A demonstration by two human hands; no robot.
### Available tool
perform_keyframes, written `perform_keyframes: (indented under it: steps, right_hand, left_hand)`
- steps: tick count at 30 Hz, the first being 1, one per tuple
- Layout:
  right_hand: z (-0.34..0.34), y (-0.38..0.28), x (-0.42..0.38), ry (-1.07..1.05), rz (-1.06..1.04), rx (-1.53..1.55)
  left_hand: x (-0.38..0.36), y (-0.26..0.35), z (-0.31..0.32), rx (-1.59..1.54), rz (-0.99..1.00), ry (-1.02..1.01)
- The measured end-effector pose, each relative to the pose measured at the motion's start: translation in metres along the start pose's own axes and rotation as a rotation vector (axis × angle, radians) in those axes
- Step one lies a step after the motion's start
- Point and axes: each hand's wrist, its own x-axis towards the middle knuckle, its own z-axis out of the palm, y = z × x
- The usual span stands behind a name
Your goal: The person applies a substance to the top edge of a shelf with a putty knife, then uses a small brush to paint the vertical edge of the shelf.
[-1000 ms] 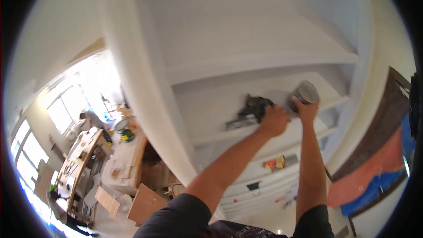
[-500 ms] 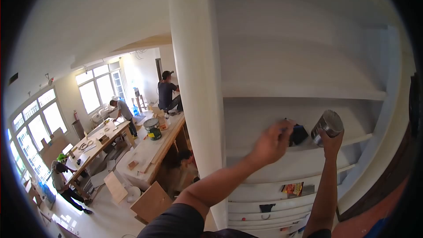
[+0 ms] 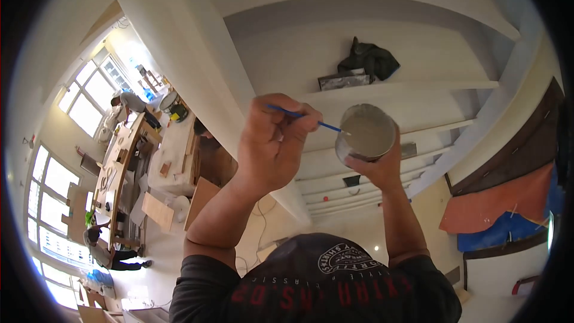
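My left hand (image 3: 269,146) is raised and closed around a thin blue-handled paintbrush (image 3: 329,125). The brush points right, its pale tip over the near side of a round metal can (image 3: 342,151). My right hand (image 3: 385,170) grips the can from below and the side, with the thumb on its front. Greyish-beige paint-like material (image 3: 368,134) shows inside the can. Beyond both hands, a crumpled dark cloth (image 3: 373,63) lies on a white shelf (image 3: 418,87), beside a flat, smudged rectangular piece (image 3: 344,80).
Further white shelves run below the can. A white post (image 3: 179,42) stands to the left. Beyond it are a long workbench (image 3: 116,155), a bucket (image 3: 173,107) and people at work. Orange cloth (image 3: 490,200) and blue cloth (image 3: 502,236) hang at the right.
My left hand has come back from the shelf and now shows the brush at the can. The can has moved left and nearer to my body. My view has tipped downward.
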Motion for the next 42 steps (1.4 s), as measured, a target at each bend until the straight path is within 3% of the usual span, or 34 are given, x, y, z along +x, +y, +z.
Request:
perform_keyframes:
  steps: [4,15,30,39,42]
  right_hand:
    - [0.011,0.03,-0.027,-0.099,-0.121,-0.278]
    - [0.026,0.072,-0.057,-0.148,-0.145,-0.264]
    - [0.033,0.08,-0.06,-0.193,-0.192,-0.345]
    - [0.035,0.093,-0.058,-0.195,-0.153,-0.324]
    - [0.036,0.094,-0.057,-0.188,-0.179,-0.342]
  left_hand:
    - [-0.028,-0.021,0.006,0.347,-0.063,-0.031]
    - [-0.059,-0.05,0.011,0.745,-0.298,-0.288]
    - [-0.063,-0.045,0.006,0.726,-0.25,-0.228]
    - [-0.055,-0.035,0.003,0.686,-0.36,-0.233]
    - [-0.058,-0.039,0.002,0.695,-0.299,-0.192]
